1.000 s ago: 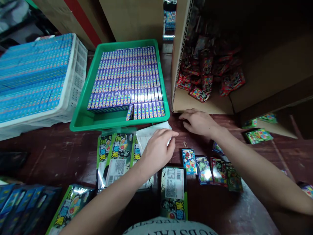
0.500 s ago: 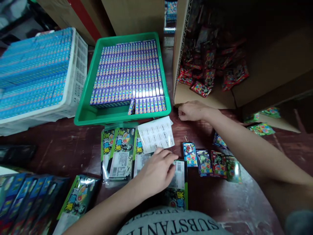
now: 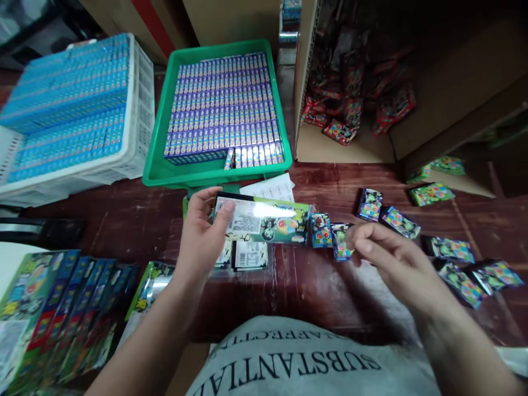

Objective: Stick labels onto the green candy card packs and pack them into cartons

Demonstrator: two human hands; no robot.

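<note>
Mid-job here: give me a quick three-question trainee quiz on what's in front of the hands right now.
1. True or false: the left hand holds a flat green-and-black packet above the table.
2. What fills the green tray?
A. Red sachets
B. Rows of purple boxes
C. Loose labels
3. Fill in: the red sachets lie inside an open ______ box.

Key:
1. True.
2. B: purple boxes in tight rows.
3. Cardboard.

Note: the right hand hovers with curled fingers near small packets; whether it pinches anything cannot be told.
</note>
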